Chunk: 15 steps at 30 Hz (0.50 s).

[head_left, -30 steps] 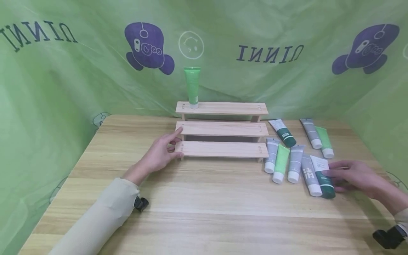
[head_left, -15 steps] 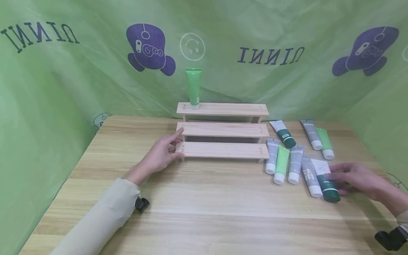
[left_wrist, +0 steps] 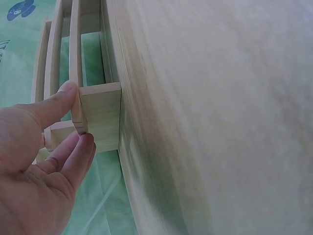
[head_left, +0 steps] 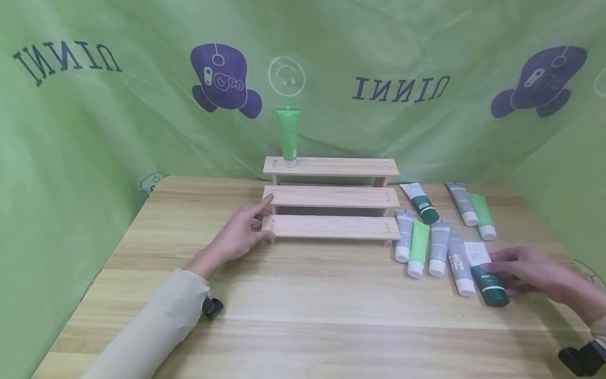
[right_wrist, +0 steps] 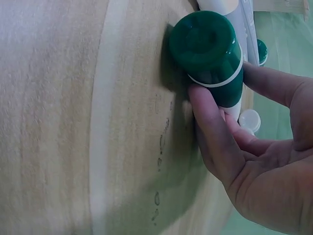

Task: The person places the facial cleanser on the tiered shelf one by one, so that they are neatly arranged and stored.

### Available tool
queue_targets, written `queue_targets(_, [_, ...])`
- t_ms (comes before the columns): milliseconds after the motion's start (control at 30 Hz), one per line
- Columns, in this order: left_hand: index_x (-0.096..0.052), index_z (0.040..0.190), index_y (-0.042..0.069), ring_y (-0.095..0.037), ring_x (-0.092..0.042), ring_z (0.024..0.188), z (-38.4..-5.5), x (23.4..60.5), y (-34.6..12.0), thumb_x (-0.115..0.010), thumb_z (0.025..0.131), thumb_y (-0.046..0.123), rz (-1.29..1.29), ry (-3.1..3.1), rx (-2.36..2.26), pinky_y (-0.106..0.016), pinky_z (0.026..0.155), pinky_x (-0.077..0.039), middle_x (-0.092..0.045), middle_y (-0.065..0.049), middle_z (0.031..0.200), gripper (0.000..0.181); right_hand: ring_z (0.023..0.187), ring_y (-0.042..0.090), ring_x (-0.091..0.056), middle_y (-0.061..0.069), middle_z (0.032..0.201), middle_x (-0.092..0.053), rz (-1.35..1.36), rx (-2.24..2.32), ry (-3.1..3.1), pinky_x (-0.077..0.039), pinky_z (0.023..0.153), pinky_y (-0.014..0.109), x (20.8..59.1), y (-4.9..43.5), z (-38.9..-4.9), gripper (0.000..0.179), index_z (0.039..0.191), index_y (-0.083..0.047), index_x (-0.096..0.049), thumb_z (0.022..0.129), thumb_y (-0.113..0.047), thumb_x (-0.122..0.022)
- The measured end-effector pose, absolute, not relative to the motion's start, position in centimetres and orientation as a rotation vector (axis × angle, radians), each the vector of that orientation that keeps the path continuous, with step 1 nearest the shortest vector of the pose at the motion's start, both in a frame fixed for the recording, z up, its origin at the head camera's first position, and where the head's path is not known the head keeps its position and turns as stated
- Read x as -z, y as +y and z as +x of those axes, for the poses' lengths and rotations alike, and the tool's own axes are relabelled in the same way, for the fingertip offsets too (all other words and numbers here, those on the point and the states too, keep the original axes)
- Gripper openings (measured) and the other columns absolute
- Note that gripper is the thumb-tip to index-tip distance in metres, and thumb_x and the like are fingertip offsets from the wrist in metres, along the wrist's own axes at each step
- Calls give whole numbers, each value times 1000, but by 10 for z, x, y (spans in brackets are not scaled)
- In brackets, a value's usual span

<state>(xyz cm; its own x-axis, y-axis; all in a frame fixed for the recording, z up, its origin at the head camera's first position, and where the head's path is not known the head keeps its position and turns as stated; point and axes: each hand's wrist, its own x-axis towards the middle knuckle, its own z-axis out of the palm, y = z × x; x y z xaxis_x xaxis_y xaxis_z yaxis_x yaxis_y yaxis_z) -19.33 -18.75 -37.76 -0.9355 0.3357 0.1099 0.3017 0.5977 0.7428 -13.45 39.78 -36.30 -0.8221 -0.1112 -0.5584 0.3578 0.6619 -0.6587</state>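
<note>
At the left end of a three-step wooden display rack [head_left: 331,227], my left hand [head_left: 239,231] pinches the lowest board [left_wrist: 76,58], thumb on one face and fingertips on the other. My right hand [head_left: 535,271] grips a dark green and white squeeze tube [head_left: 490,281] lying on the table. The right wrist view shows its green cap [right_wrist: 203,44] facing the camera, with the thumb on one side and fingers on the other. Beside it lies a grey tube [head_left: 461,268] with white lettering. A light green tube [head_left: 288,134] stands cap down on the rack's top step, at the left.
Several more grey and green tubes lie right of the rack, including a light green tube [head_left: 418,247] and a grey tube [head_left: 439,250]. Farther back are another green and white tube [head_left: 420,202] and a grey tube [head_left: 461,202]. A green printed curtain [head_left: 331,126] surrounds the wooden table [head_left: 307,316].
My right hand has shifted the green and white tube slightly right and toward the front, opening a gap from the grey tube. My left hand keeps its place on the rack.
</note>
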Motion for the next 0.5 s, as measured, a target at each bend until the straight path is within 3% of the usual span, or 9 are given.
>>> queue_targets(200, [-33, 158, 16, -30, -57, 117, -192, 378, -188, -83, 80, 1, 545, 2757, -1299, -30, 99, -55, -60, -15, 127, 95, 87, 19, -61, 18, 111, -59, 183, 1068, 2316, -63, 68, 34, 365, 402, -132, 75, 140, 27, -18, 103, -25, -58])
queue_targets(500, [-33, 158, 16, -31, -57, 118, -193, 379, -189, -84, 79, 2, 542, 2751, -1304, -28, 99, -55, -60, -16, 128, 95, 84, 21, -68, 10, 100, -63, 81, 1256, 2277, -65, 71, 37, 374, 410, -119, 73, 136, 30, -11, 104, -17, -56])
